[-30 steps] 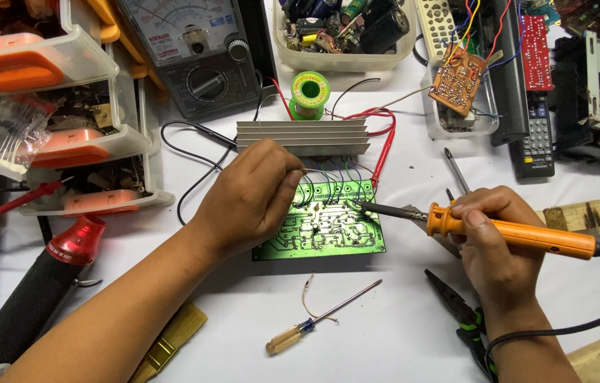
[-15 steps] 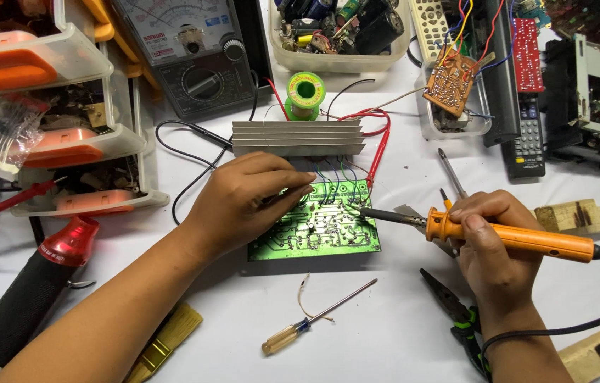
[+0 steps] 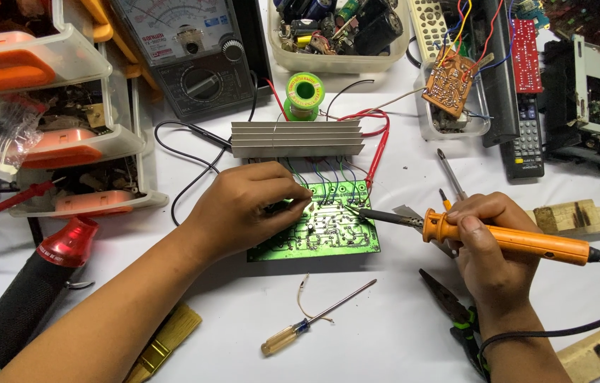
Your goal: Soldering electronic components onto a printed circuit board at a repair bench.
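The flat green circuit board (image 3: 321, 230) lies mid-frame on the white bench (image 3: 399, 333). The left hand (image 3: 243, 209) presses it down; the right hand (image 3: 488, 245) grips an orange soldering iron (image 3: 505, 237), tip touching the board. Soldering looks unfinished. A screwdriver (image 3: 314, 319) lies below.

Circuit board (image 3: 328, 237): glossy green, dotted with shiny metal solder. Soldering iron (image 3: 484, 236): smooth orange plastic handle, dark matt metal shaft. Heat sink (image 3: 297, 137) at 12 o'clock of board: ribbed, dull grey metal. Screwdriver (image 3: 317, 318) at 6 o'clock: clear amber plastic handle, thin metal shank. Tabletop (image 3: 399, 333): matt white.
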